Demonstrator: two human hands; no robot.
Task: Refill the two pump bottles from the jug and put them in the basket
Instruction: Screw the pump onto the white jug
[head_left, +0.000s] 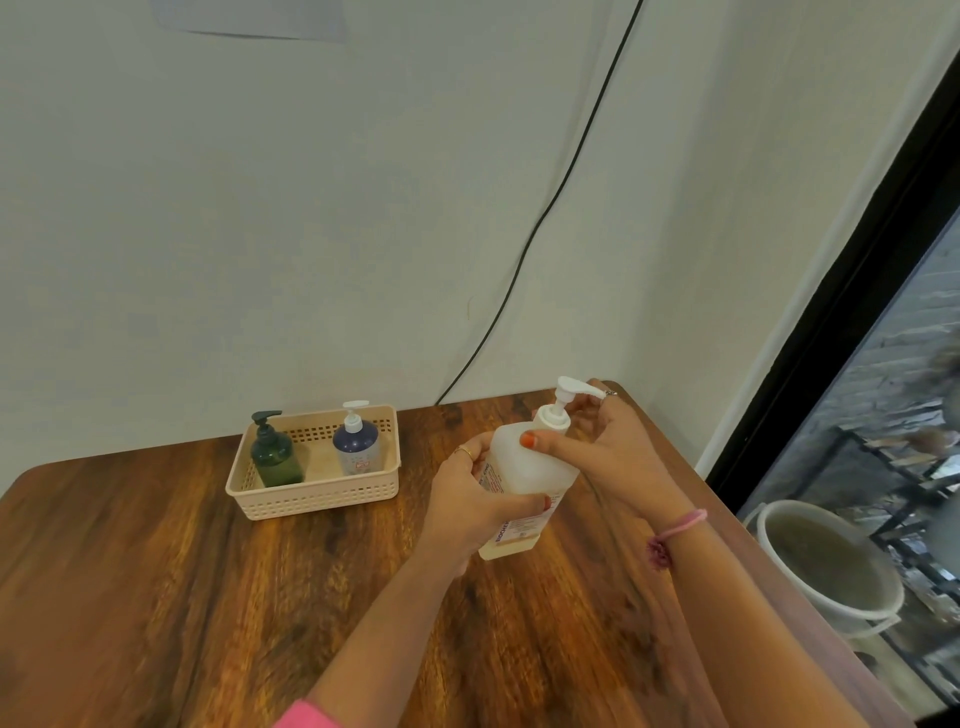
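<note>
A large translucent white jug (524, 467) with a white pump top (563, 397) stands tilted on the wooden table (208, 597). My left hand (467, 504) grips its body from the left. My right hand (608, 441) holds the collar below the pump, thumb across the jug's shoulder. A beige slotted basket (317, 501) sits left of the jug. In it stand a dark green pump bottle (275, 457) on the left and a blue pump bottle with a white pump (357, 441) on the right.
A black cable (545, 218) runs down the white wall behind the table. A white bucket (826, 566) stands on the floor past the table's right edge, beside a black-framed window. The table's back right corner lies just behind the jug.
</note>
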